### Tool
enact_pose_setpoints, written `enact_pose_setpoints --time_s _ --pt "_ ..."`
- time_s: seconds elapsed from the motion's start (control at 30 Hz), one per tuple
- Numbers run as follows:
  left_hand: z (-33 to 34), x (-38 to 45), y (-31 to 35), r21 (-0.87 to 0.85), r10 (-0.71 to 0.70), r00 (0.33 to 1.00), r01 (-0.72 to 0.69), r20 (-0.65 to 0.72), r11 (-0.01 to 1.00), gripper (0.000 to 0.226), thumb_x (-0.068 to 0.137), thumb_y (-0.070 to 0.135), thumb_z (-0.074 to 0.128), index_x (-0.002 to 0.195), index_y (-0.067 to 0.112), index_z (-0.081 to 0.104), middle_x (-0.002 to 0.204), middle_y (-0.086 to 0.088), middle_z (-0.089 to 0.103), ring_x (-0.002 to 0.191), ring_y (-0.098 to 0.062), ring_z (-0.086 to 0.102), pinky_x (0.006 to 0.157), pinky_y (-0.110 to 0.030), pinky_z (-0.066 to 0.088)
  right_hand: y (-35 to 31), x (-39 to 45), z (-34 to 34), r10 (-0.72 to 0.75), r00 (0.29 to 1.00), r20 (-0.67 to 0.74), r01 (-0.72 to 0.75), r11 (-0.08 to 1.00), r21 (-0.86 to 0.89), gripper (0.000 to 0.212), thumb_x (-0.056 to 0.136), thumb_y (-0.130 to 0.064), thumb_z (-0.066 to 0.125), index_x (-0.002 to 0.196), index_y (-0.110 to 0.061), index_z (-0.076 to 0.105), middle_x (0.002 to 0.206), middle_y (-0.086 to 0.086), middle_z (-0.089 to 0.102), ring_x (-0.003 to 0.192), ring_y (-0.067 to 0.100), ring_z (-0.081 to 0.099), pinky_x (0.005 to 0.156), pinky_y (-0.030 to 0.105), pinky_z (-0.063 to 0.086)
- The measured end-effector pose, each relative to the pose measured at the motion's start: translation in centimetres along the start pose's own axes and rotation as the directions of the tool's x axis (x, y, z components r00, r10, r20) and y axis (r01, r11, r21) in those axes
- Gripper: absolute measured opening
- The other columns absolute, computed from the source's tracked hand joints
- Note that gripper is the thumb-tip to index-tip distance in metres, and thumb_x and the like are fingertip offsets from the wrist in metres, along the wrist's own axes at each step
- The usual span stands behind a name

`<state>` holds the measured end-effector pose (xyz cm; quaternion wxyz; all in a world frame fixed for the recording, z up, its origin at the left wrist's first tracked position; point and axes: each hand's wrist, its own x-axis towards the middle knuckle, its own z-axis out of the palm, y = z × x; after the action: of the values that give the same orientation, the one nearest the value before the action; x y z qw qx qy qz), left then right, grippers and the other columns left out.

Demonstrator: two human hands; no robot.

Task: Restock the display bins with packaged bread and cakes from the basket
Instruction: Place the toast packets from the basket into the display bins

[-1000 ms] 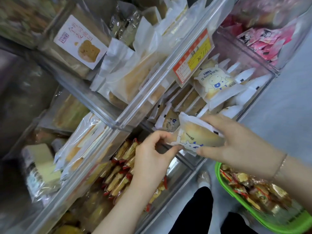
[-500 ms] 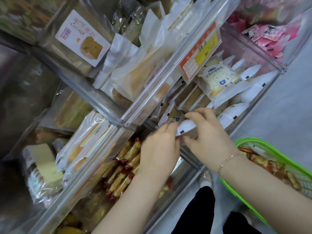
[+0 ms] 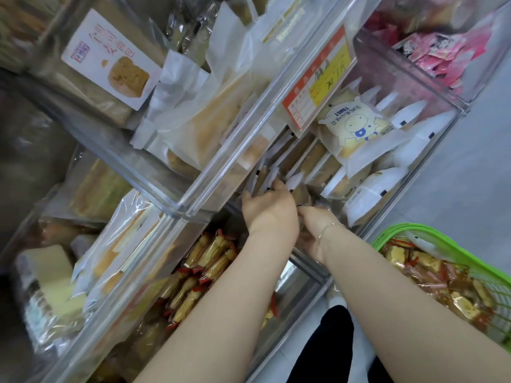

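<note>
Both my hands reach into a clear display bin filled with upright white toast packets; one on top shows a cartoon cow. My left hand has its fingers spread among the standing packets at the bin's left end. Just to its right, my right hand holds a brownish toast packet low in the row, with most of its fingers hidden behind my left hand. A green basket at the lower right holds several clear-wrapped cakes.
An orange and yellow price tag hangs on the bin above. That upper bin holds white bread bags. Pink packets fill the far right bin. Red-trimmed snack packs lie in the bin below my arms. Grey floor lies to the right.
Both hands have carried the toast packet from in front of the bin down into the row of packets. The view has shifted, and more of the green basket shows.
</note>
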<state>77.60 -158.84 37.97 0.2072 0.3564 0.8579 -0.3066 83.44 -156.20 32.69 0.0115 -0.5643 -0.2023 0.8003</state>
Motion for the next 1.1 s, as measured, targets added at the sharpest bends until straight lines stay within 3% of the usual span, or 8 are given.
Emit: enact_pose_setpoints --time_s 0.13,0.27,0.4,0.5,0.6,0.73,0.9,1.1 --pt "0.3 0.3 -0.3 -0.065 0.029 0.999 -0.032 -0.044 0.997 0.073 0.088 0.018 0.055 0.150 0.008 0.017 0.136 -0.016 0.053 0.127 -0.032 0.047 0.112 -0.045 0.028 0.6 2.5 -0.5 -0.035 0.999 0.002 0.035 0.999 0.038 0.073 0.082 -0.002 0.063 0.145 -0.020 0.032 0.129 0.021 0.055 0.108 0.037 0.059 0.092 0.055 0.048" --pt "0.5 0.8 -0.2 -0.018 0.006 0.999 -0.007 -0.038 1.000 0.078 0.084 0.016 0.062 0.149 0.013 0.019 0.129 -0.013 0.056 0.118 -0.032 0.053 0.094 -0.040 0.042 1.5 3.1 -0.2 -0.085 0.996 0.011 0.083 0.987 0.137 0.074 0.084 0.005 0.058 0.147 -0.020 0.029 0.133 0.013 0.051 0.077 0.017 0.053 0.097 0.040 0.045" --pt "-0.2 1.4 0.3 -0.002 -0.018 0.999 0.018 -0.034 1.000 0.063 0.089 0.015 0.059 0.144 0.014 0.027 0.124 -0.013 0.057 0.109 -0.031 0.057 0.071 -0.035 0.036 1.1 0.5 0.3 -0.200 0.979 -0.032 0.186 0.950 -0.252 0.057 0.092 -0.012 0.050 0.145 -0.013 0.029 0.135 0.008 0.050 0.117 0.027 0.052 0.104 0.040 0.041" --pt "-0.1 1.1 0.1 0.002 -0.010 1.000 0.010 -0.020 1.000 0.069 0.090 0.018 0.058 0.148 0.013 0.021 0.132 -0.014 0.051 0.115 -0.031 0.053 0.079 -0.037 0.043 -1.2 -3.5 -1.2 -0.159 0.978 0.132 0.205 0.674 -0.709 0.022 0.088 -0.012 0.046 0.108 -0.004 0.050 0.110 0.011 0.049 0.094 0.023 0.052 0.081 0.030 0.043" --pt "0.0 0.7 -0.5 -0.021 0.027 1.000 -0.027 0.001 0.999 0.070 0.093 0.039 0.054 0.149 0.015 0.020 0.133 -0.010 0.052 0.119 -0.030 0.051 0.089 -0.039 0.044 -5.3 -8.4 -3.2 -0.347 0.908 0.234 0.392 0.509 -0.766 0.020 0.086 -0.011 0.048 0.087 0.001 0.064 0.089 0.019 0.069 0.082 0.034 0.066 0.074 0.044 0.057" --pt "0.4 0.0 -0.9 -0.053 0.102 0.990 -0.107 -0.097 0.993 0.030 0.097 0.040 0.047 0.119 0.020 0.052 0.106 -0.003 0.064 0.101 -0.026 0.059 0.078 -0.033 0.041 -12.3 -10.9 -5.1 -0.901 0.421 0.106 0.522 0.146 -0.840 0.038 0.077 -0.008 0.052 0.110 -0.025 0.063 0.102 0.002 0.065 0.096 0.028 0.059 0.081 0.041 0.051" --pt "-0.5 0.6 0.1 -0.045 -0.035 0.999 0.035 -0.008 0.998 0.027 0.094 0.030 0.050 0.116 0.017 0.060 0.117 -0.008 0.062 0.109 -0.029 0.055 0.078 -0.034 0.039 -14.6 -6.9 -5.9 -0.419 0.764 0.490 0.289 -0.456 -0.842 0.070 0.080 -0.023 0.066 0.142 -0.029 0.033 0.136 0.010 0.036 0.128 0.032 0.033 0.102 0.042 0.037" --pt "-0.2 0.5 0.0 -0.034 -0.021 0.999 0.020 -0.035 0.999 0.024 0.094 0.035 0.052 0.107 0.018 0.063 0.103 -0.006 0.064 0.104 -0.028 0.055 0.089 -0.036 0.037 -13.6 -7.2 -6.5 -0.633 0.545 0.550 0.264 -0.493 -0.829 0.037 0.093 -0.019 0.050 0.128 -0.030 0.053 0.122 0.009 0.051 0.112 0.030 0.049 0.083 0.038 0.043"
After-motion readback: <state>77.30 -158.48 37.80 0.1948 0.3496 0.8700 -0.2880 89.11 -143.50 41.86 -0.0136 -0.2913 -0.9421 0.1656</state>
